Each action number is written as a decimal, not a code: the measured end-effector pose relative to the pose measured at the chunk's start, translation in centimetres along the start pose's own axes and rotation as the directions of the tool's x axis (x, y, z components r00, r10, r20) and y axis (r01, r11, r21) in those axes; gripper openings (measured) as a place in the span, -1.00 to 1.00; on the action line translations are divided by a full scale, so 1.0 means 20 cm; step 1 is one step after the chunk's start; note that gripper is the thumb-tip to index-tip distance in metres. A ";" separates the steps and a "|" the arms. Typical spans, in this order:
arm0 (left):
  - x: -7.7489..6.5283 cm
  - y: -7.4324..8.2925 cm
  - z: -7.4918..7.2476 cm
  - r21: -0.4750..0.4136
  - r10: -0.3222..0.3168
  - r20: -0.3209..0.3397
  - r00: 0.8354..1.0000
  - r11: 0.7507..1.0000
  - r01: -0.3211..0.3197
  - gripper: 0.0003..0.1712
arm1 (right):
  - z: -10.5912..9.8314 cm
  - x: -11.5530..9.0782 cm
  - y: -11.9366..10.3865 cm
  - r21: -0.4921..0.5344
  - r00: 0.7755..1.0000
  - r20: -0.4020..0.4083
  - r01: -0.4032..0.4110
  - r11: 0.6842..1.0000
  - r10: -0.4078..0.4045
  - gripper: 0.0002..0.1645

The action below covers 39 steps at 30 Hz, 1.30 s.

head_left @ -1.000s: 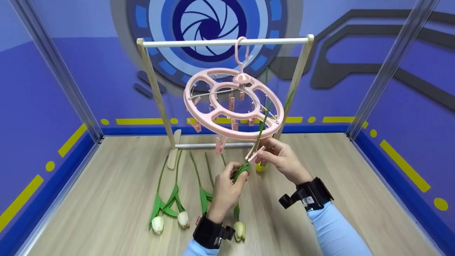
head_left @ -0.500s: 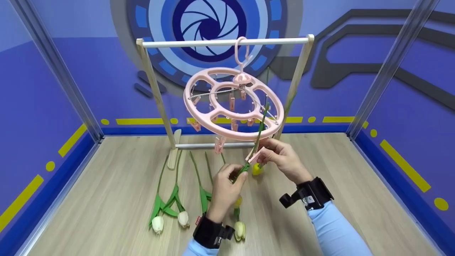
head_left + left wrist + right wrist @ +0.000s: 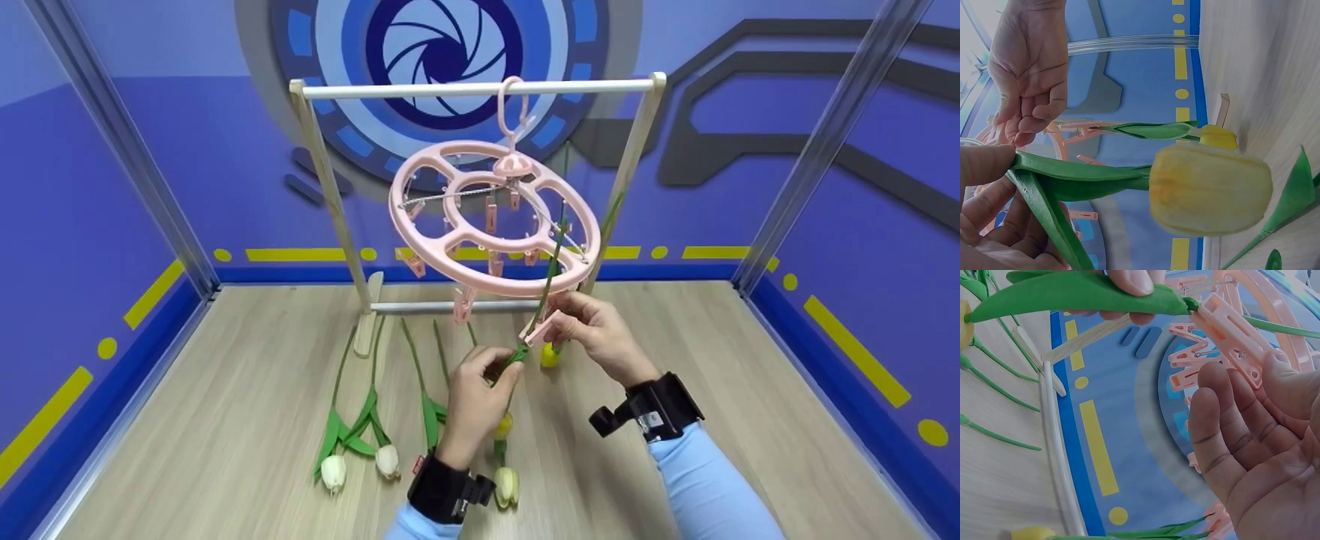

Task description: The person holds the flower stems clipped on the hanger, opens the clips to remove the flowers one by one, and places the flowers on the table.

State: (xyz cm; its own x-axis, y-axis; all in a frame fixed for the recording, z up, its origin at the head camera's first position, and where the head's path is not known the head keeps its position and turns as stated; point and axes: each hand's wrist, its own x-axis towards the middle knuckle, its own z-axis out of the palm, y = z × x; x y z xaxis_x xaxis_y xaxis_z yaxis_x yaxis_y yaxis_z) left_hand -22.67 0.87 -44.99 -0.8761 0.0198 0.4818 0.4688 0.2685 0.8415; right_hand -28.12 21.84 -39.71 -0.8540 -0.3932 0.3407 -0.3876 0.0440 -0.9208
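Observation:
My left hand (image 3: 480, 397) grips an artificial tulip by its green leaves, its pale yellow bloom (image 3: 1210, 190) hanging downward. The tulip's stem (image 3: 553, 268) rises past the rim of a pink round clip hanger (image 3: 480, 283). Between thumb and fingers, my right hand (image 3: 600, 337) pinches the handle end of a pink clothespin (image 3: 1233, 337). The clothespin's mouth is at the stem just above the leaves (image 3: 1084, 295); whether it bites the stem, I cannot tell. Another yellow tulip (image 3: 1219, 136) hangs head down from a hanger clip, partly behind my right hand in the head view.
The hanger hooks over the white bar (image 3: 420, 91) of a wooden-sided stand (image 3: 325, 180). Several tulips lie on the table (image 3: 225, 420), including two white ones (image 3: 333, 472) at the left and a pale one (image 3: 506, 486) below my left hand. Other pink clothespins (image 3: 463, 304) dangle around the hanger.
The clothespin in my right hand has tilted slightly, and its mouth sits closer to the stem. The held bloom has come into view below my left hand. The hanging yellow tulip has swung a little.

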 end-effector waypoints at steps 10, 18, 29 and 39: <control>0.00 0.00 0.00 -0.007 0.018 -0.002 1.000 1.000 -0.018 -0.85 | 0.00 0.01 0.01 0.023 1.000 0.016 0.011 1.000 -0.011 -0.66; 0.00 0.01 0.00 -0.009 0.004 -0.004 1.000 1.000 -0.004 -0.86 | 0.01 0.00 0.01 0.027 1.000 0.002 -0.007 1.000 0.007 -0.65; 0.00 0.01 -0.01 -0.009 0.021 -0.006 1.000 1.000 -0.021 -0.85 | 0.01 0.01 0.01 0.017 1.000 0.000 -0.002 1.000 0.002 -0.64; 0.00 0.01 -0.02 -0.024 0.011 0.013 1.000 1.000 -0.010 -0.85 | 0.00 0.01 0.01 -0.011 1.000 -0.001 -0.008 1.000 0.008 -0.68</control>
State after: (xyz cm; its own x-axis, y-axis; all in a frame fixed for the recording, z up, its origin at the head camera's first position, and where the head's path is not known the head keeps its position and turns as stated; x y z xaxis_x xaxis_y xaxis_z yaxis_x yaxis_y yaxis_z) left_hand -22.57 0.62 -44.68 -0.8724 0.0348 0.4876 0.4804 0.2453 0.8420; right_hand -28.39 21.69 -39.76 -0.8576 -0.3919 0.3332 -0.3842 0.0574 -0.9215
